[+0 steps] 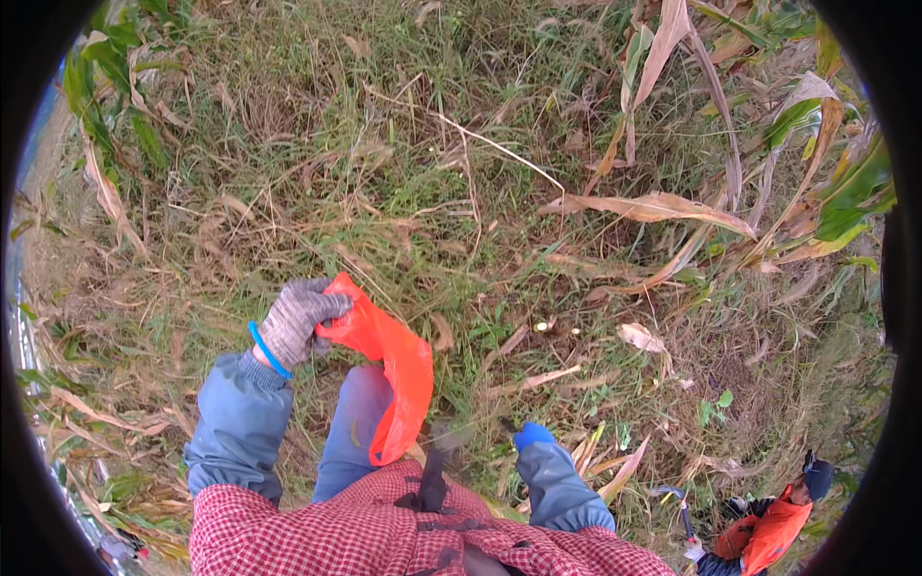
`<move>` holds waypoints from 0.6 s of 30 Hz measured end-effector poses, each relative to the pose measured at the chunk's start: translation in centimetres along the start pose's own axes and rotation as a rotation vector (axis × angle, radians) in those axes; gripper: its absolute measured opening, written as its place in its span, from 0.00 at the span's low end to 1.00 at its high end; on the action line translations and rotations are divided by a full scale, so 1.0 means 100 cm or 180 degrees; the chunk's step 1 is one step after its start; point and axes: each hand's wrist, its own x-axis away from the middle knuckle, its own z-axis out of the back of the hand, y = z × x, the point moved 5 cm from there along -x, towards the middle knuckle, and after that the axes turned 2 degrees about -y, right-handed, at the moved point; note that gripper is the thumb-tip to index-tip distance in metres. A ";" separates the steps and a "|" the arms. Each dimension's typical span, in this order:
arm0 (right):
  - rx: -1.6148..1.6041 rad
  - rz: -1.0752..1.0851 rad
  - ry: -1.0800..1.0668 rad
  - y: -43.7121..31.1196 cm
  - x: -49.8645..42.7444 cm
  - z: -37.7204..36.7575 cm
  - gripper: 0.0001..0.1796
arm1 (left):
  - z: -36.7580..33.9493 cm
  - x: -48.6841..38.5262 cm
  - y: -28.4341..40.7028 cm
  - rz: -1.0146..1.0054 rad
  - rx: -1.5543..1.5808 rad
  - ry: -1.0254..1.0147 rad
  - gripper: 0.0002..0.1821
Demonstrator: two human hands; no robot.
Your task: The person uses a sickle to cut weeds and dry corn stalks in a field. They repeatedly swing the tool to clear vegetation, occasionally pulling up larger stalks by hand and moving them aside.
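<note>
My left hand (301, 320), in a grey knitted glove with a blue band at the wrist, grips the top edge of a red plastic bag (403, 360). The bag hangs limp over my bent knee in blue trousers. Low at centre right is my right hand (533, 435), in a blue glove, close to my body. A dark object (508, 424) shows at its fingertips, too small and blurred to name; most of the fingers are hidden. Grey-blue sleeve covers and a red checked garment cover my arms and front.
Corn plants with dry and green leaves (850, 180) stand at right and upper left. Weedy grass and dry stalks (504, 151) cover the ground. At lower right a person in an orange vest (774, 536) holds a long-handled tool (685, 515).
</note>
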 end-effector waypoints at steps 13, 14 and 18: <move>-0.0219 -0.0454 -0.0886 -0.050 -0.006 0.075 0.20 | 0.023 -0.112 0.149 0.0651 -0.0394 0.0019 0.11; -0.0235 -0.0489 -0.0930 -0.052 -0.006 0.085 0.21 | 0.030 -0.116 0.168 0.0692 -0.0455 0.0056 0.12; -0.0336 -0.0637 -0.1019 -0.056 -0.004 0.117 0.22 | 0.034 -0.119 0.216 0.0652 -0.0595 0.0002 0.12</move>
